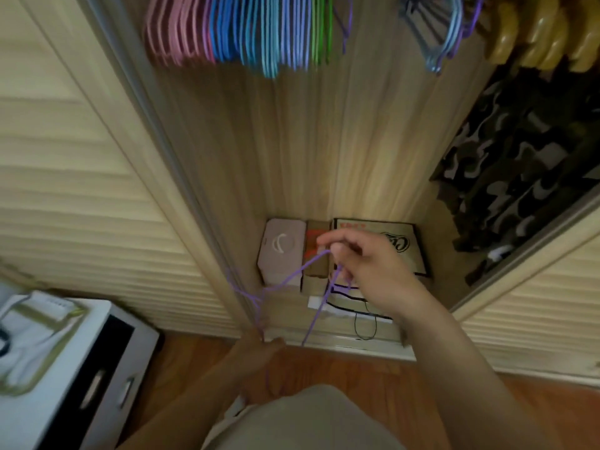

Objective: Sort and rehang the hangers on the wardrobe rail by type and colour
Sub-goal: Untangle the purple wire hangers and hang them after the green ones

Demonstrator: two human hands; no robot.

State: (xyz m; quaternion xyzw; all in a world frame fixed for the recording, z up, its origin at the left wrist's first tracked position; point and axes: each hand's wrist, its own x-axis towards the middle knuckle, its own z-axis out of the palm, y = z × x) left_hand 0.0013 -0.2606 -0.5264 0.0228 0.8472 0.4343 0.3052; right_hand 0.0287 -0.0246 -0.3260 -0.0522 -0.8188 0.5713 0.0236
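Right hand pinches a purple hanger by its wire, held low in front of the wardrobe floor boxes; left hand is curled around other purple hangers near the door frame, exact finger hold blurred. Above hang sorted pink hangers, blue hangers, green hangers; loose lilac-blue hangers sit beside yellow hangers at right.

Person seen from above. Both forearms are bare to the frame edge, with no sleeves visible. Right hand at 12 o'clock of the torso, left hand at 10 o'clock. Pale grey-beige garment covers the torso.
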